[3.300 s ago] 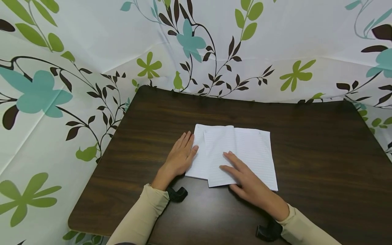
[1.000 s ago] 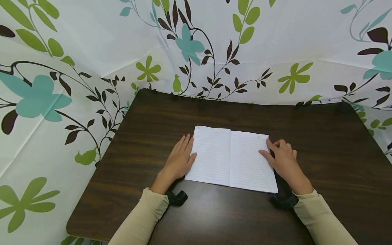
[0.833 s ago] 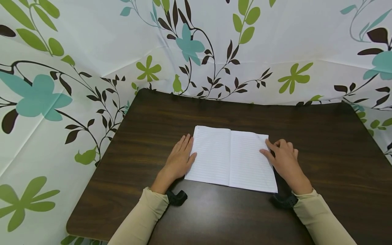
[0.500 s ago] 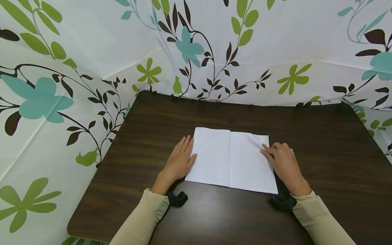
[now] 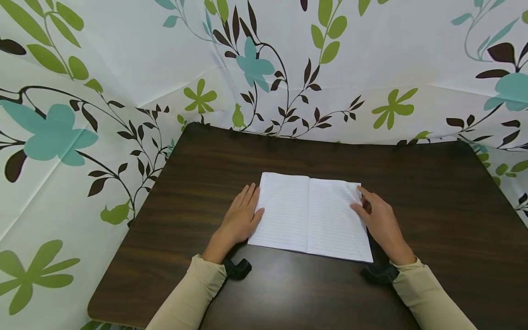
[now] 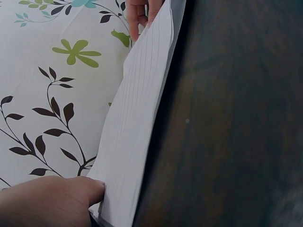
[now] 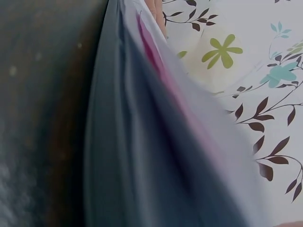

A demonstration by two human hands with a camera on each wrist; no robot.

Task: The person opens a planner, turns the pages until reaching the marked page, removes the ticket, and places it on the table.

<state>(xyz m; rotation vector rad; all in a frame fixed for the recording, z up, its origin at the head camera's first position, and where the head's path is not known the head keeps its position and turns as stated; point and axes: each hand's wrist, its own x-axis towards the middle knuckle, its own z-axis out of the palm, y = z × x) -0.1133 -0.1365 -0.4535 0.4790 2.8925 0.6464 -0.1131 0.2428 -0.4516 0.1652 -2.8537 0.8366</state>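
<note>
Left hand, fingers straight, touches the notebook; right hand seemingly pinches a page.

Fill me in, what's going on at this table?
A person is handling a white, lined paper notebook, which lies open on a dark brown, wood-grain table. Their left-hand grip rests with straight fingers along the notebook's left edge. Their right-hand grip seems to pinch the right edge near the top; the blurred right wrist view shows the layers parted on that side.
</note>
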